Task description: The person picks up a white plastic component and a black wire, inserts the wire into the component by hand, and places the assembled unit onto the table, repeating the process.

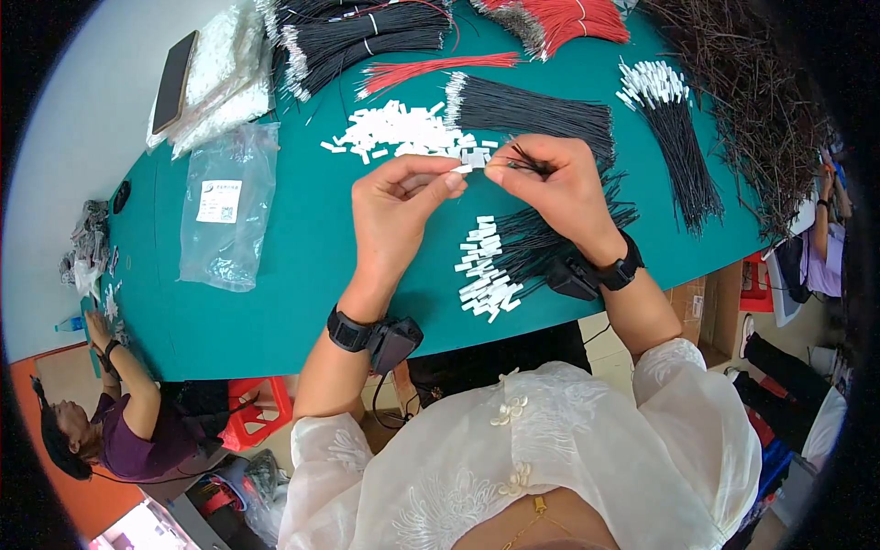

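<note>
Above the green table, my two hands meet fingertip to fingertip. My left hand [392, 206] is closed in a pinch on a small white connector housing [465, 169]. Closed too, my right hand [561, 188] grips a few black wires [526, 161], whose ends are hidden by its fingers near the housing. Just beyond the fingers spreads a heap of loose white housings [399, 128]. Under my right wrist lies a fan of black wires with white housings on their ends [484, 270]. A bundle of black wires with bare tips [536, 105] rests behind my right hand.
Red wires [440, 69] and thick black bundles [394, 27] lie at the back. More housed black wires [678, 137] and a dark wire heap [761, 101] are right. Leftward are a clear bag [197, 243] and a phone [174, 82]. Another person [133, 431] sits at left.
</note>
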Demonstrator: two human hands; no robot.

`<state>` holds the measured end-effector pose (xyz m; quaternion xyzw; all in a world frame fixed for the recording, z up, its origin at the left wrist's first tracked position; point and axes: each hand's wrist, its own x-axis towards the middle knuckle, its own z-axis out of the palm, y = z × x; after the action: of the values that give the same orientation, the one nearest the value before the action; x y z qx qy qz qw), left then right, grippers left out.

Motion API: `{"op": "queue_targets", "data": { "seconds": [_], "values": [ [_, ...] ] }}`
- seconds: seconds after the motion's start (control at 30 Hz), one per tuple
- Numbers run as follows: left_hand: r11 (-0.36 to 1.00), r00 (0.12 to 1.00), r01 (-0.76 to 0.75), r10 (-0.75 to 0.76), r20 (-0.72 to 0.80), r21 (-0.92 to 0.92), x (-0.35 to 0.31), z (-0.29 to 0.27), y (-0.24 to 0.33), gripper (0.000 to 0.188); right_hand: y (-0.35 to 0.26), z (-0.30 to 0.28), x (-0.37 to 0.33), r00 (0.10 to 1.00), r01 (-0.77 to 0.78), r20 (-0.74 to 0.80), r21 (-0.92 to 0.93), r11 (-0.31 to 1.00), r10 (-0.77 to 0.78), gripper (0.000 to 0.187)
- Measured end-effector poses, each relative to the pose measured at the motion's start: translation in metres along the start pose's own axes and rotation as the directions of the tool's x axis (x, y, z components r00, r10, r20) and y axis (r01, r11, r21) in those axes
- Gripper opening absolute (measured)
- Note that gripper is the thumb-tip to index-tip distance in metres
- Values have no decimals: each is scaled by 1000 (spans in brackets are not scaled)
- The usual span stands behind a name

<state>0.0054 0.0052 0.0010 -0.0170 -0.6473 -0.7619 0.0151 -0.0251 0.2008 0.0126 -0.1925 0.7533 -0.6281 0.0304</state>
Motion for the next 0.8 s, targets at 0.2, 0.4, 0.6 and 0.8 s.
{"op": "queue_targets", "data": {
  "seconds": [0.2,0.4,0.6,0.8],
  "values": [
    [1000,1000,9,-9,21,-6,2,-1,0,15,-3,-2,2,999,-33,20,4,999,33,11],
    [1000,1000,3,-3,16,-22,1,2,1,15,-1,1,1,999,42,-31,11,999,-41,11],
    [999,1000,7,-6,13,-45,0,1,1,15,-3,3,-1,1000,11,-3,-13,1000,-11,11],
    [999,1000,-5,6,24,-52,1,1,-1,14,3,8,-3,999,25,-27,23,999,-24,10]
  ]
}}
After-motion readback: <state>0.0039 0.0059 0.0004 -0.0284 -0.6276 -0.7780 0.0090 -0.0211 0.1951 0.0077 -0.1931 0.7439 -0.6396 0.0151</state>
